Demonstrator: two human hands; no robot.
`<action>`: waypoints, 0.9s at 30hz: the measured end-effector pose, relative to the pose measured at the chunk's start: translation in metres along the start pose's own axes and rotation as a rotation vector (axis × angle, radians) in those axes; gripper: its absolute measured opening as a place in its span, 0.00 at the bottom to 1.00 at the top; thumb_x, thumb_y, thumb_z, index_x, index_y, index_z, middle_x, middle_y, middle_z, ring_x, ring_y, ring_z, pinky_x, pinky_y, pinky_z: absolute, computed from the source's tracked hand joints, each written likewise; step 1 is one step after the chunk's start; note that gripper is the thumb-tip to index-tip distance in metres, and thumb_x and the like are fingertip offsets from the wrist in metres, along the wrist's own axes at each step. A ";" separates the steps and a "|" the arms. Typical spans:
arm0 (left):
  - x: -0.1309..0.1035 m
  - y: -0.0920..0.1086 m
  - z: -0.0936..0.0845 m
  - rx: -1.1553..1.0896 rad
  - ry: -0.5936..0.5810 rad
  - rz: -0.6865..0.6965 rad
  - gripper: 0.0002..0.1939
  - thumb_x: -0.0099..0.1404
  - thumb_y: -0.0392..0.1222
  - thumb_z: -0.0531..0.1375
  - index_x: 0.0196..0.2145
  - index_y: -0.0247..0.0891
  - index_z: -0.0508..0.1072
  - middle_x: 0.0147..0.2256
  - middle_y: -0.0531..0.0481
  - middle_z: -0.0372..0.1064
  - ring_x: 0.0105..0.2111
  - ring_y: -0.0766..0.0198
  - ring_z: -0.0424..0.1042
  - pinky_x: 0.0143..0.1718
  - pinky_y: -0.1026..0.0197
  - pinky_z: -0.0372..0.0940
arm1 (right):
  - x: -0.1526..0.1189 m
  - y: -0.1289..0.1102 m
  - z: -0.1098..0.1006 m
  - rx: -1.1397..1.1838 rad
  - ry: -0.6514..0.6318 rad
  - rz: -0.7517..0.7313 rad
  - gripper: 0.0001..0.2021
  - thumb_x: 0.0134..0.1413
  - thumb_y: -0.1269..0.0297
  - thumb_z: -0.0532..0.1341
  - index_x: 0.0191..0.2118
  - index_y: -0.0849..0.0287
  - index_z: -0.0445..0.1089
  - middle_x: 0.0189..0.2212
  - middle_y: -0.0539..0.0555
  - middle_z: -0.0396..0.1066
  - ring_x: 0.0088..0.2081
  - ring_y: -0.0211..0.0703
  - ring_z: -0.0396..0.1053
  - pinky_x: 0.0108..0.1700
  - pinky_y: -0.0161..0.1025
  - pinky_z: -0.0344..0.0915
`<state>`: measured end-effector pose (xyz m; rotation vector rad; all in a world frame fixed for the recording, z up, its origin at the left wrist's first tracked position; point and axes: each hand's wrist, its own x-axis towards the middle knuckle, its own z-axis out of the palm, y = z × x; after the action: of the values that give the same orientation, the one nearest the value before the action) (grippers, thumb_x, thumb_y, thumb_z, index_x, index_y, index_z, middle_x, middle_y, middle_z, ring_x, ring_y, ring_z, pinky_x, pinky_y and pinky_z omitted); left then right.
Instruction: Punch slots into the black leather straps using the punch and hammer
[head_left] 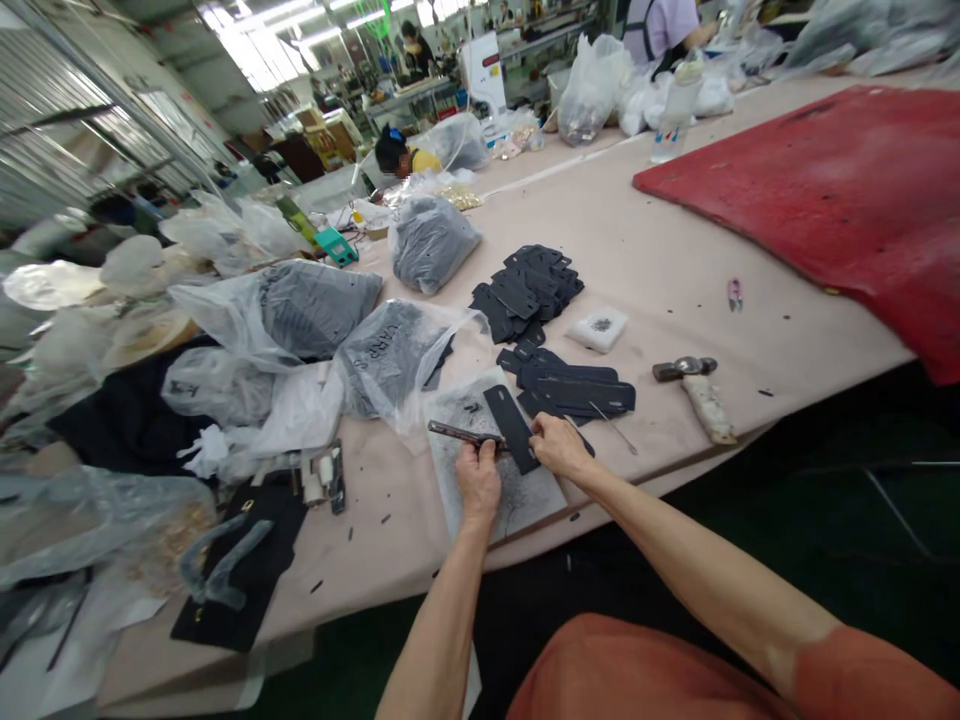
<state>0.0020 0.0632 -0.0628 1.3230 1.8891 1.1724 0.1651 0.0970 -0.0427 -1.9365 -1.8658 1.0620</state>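
My left hand [480,482] is closed around a slim dark metal punch [456,432], which lies nearly level. Its right end meets the edge of a black flat strip [508,420] with a small slot near its far end. At the strip's near right edge, the fingers of my right hand [559,445] are pinched together on it. Under both hands is a pale, marked board [457,470] with small black scraps on it. Beside my right hand lie a stack of similar black strips [577,385] and a thin awl-like tool [613,428].
A hammer [694,385] with a wrapped handle lies to the right, pink-handled snips [734,294] beyond it. More black pieces [529,285] are heaped behind a small white packet [598,328]. Plastic bags [397,350] crowd the left; a red sheet [825,190] covers the far right.
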 end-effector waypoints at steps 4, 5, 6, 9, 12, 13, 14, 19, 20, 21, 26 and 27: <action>-0.014 0.012 -0.003 -0.012 -0.123 -0.020 0.12 0.64 0.45 0.55 0.36 0.37 0.75 0.33 0.45 0.78 0.34 0.57 0.76 0.38 0.56 0.70 | -0.014 0.005 0.004 -0.029 0.020 -0.006 0.06 0.51 0.68 0.57 0.35 0.59 0.69 0.33 0.56 0.74 0.38 0.46 0.70 0.38 0.36 0.57; -0.017 0.014 -0.003 -0.021 -0.151 -0.009 0.12 0.64 0.44 0.55 0.36 0.37 0.76 0.33 0.45 0.78 0.34 0.57 0.76 0.38 0.56 0.70 | -0.017 0.007 0.005 -0.015 0.039 -0.007 0.04 0.50 0.68 0.57 0.33 0.59 0.68 0.32 0.56 0.73 0.37 0.45 0.70 0.37 0.36 0.57; -0.020 0.015 -0.003 -0.026 -0.175 0.012 0.12 0.64 0.44 0.55 0.35 0.37 0.76 0.33 0.45 0.78 0.34 0.57 0.76 0.39 0.55 0.71 | -0.020 0.008 0.007 0.024 0.062 -0.003 0.03 0.49 0.68 0.58 0.31 0.59 0.67 0.29 0.55 0.72 0.35 0.45 0.69 0.36 0.36 0.57; -0.024 0.009 -0.005 -0.081 -0.152 0.067 0.13 0.63 0.44 0.54 0.36 0.38 0.77 0.33 0.45 0.78 0.35 0.55 0.77 0.39 0.54 0.71 | -0.018 0.007 0.009 0.208 0.123 0.006 0.05 0.44 0.71 0.60 0.23 0.58 0.63 0.22 0.50 0.66 0.29 0.41 0.66 0.32 0.35 0.57; -0.022 -0.003 -0.009 -0.079 -0.057 0.066 0.15 0.62 0.48 0.55 0.35 0.38 0.78 0.31 0.45 0.78 0.34 0.52 0.77 0.37 0.53 0.72 | 0.006 -0.009 -0.010 0.300 0.172 0.003 0.07 0.45 0.73 0.60 0.23 0.58 0.61 0.18 0.46 0.62 0.24 0.38 0.64 0.27 0.32 0.57; -0.021 -0.006 -0.011 -0.070 -0.037 0.061 0.15 0.62 0.49 0.55 0.35 0.38 0.78 0.31 0.44 0.78 0.34 0.51 0.77 0.36 0.52 0.72 | 0.019 -0.019 -0.022 0.312 0.189 0.007 0.05 0.47 0.72 0.59 0.25 0.59 0.62 0.17 0.45 0.61 0.22 0.37 0.64 0.25 0.32 0.57; -0.020 -0.008 -0.012 -0.056 -0.024 0.057 0.15 0.62 0.49 0.55 0.34 0.38 0.78 0.30 0.44 0.78 0.33 0.51 0.77 0.35 0.52 0.71 | 0.033 -0.029 -0.038 0.329 0.202 0.015 0.03 0.50 0.71 0.59 0.27 0.59 0.63 0.17 0.44 0.61 0.21 0.36 0.63 0.24 0.31 0.57; -0.020 -0.007 -0.013 -0.005 -0.048 0.083 0.13 0.62 0.47 0.55 0.32 0.37 0.76 0.29 0.45 0.77 0.32 0.53 0.76 0.35 0.54 0.70 | 0.110 -0.065 -0.134 0.303 0.284 0.030 0.11 0.61 0.61 0.55 0.37 0.64 0.67 0.23 0.51 0.68 0.25 0.35 0.68 0.27 0.30 0.61; -0.021 -0.007 -0.013 -0.007 -0.055 0.082 0.13 0.62 0.47 0.55 0.33 0.37 0.76 0.30 0.45 0.77 0.33 0.53 0.76 0.36 0.54 0.70 | 0.118 -0.065 -0.147 0.262 0.309 0.037 0.12 0.61 0.60 0.54 0.38 0.65 0.68 0.25 0.53 0.70 0.28 0.37 0.69 0.29 0.31 0.62; -0.021 -0.007 -0.012 -0.009 -0.058 0.078 0.13 0.62 0.47 0.55 0.34 0.37 0.76 0.31 0.45 0.77 0.33 0.53 0.76 0.36 0.54 0.70 | 0.121 -0.062 -0.155 0.214 0.326 0.035 0.12 0.60 0.60 0.55 0.38 0.65 0.69 0.28 0.55 0.71 0.32 0.38 0.70 0.32 0.31 0.63; -0.022 -0.004 -0.012 0.002 -0.058 0.079 0.12 0.63 0.46 0.55 0.34 0.37 0.76 0.29 0.45 0.77 0.32 0.54 0.76 0.34 0.56 0.68 | 0.064 -0.024 -0.117 -0.030 0.213 -0.017 0.05 0.49 0.66 0.64 0.31 0.62 0.72 0.31 0.57 0.74 0.40 0.47 0.71 0.43 0.37 0.62; -0.022 -0.004 -0.012 0.004 -0.059 0.081 0.12 0.63 0.46 0.55 0.33 0.37 0.76 0.29 0.46 0.77 0.31 0.54 0.76 0.34 0.57 0.68 | 0.046 -0.015 -0.100 -0.094 0.175 -0.024 0.07 0.47 0.64 0.65 0.31 0.62 0.72 0.33 0.58 0.74 0.41 0.49 0.71 0.43 0.39 0.62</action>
<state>-0.0010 0.0384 -0.0615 1.4319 1.8123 1.1571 0.2141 0.1723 0.0219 -1.9821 -1.8681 0.7833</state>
